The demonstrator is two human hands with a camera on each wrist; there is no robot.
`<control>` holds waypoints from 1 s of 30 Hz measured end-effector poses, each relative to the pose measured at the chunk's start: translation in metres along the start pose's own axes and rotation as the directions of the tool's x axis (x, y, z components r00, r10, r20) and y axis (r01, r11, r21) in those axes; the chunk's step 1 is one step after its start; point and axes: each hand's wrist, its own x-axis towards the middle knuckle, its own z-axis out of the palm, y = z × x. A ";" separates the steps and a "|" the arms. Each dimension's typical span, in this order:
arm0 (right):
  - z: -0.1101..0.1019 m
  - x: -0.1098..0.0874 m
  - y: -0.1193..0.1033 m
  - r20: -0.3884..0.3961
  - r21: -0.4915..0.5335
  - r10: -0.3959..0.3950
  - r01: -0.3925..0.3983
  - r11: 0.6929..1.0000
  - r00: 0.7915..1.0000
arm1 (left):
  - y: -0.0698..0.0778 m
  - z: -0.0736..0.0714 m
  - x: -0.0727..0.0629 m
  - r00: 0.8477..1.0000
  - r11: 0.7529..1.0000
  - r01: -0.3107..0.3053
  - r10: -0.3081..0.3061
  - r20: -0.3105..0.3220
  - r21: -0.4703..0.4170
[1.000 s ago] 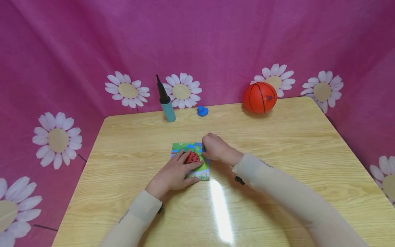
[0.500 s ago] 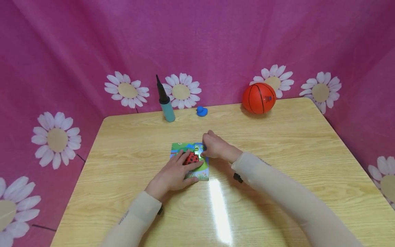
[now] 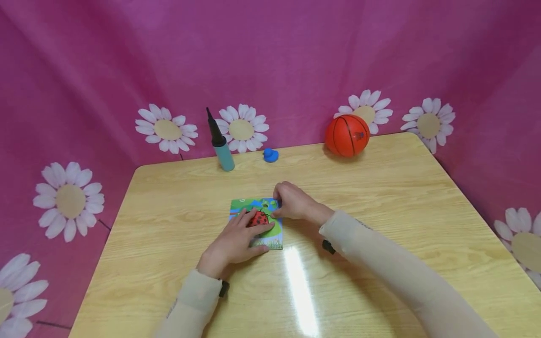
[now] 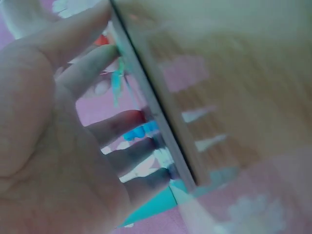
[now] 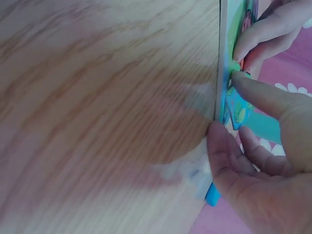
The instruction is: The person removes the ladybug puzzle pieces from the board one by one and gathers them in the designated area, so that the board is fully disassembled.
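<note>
A square jigsaw puzzle [image 3: 275, 231] with a red ladybug [image 3: 258, 218] on a green and blue scene lies flat on the table in the head view. My left hand [image 3: 234, 240] rests on its left and lower part, fingers spread over the picture. At the upper right corner my right hand [image 3: 294, 203] pinches a blue-and-green puzzle piece [image 3: 269, 204]. In the right wrist view that piece [image 5: 239, 110] stands slightly tilted out of the board between thumb and fingers. The left wrist view shows my left fingers [image 4: 117, 129] reaching over the puzzle's surface, their tips against it.
Along the table's [image 3: 177, 206] back edge stand a teal hand pump [image 3: 224, 157] with a black nozzle, a small blue rubber duck [image 3: 270, 155] and a red toy basketball [image 3: 347, 135]. A pink curtain [image 3: 296, 56] with daisies surrounds the table.
The corner piece under my right hand, raised and glinting half a second ago, now lies lower and its picture shows again. My left hand stays on the puzzle. The head view shifts slightly.
</note>
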 end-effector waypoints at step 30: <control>-0.066 -0.065 0.113 -0.074 0.289 0.207 -0.178 0.941 0.976 | 0.000 -0.001 0.000 0.999 0.995 0.041 -0.040 0.019 -0.088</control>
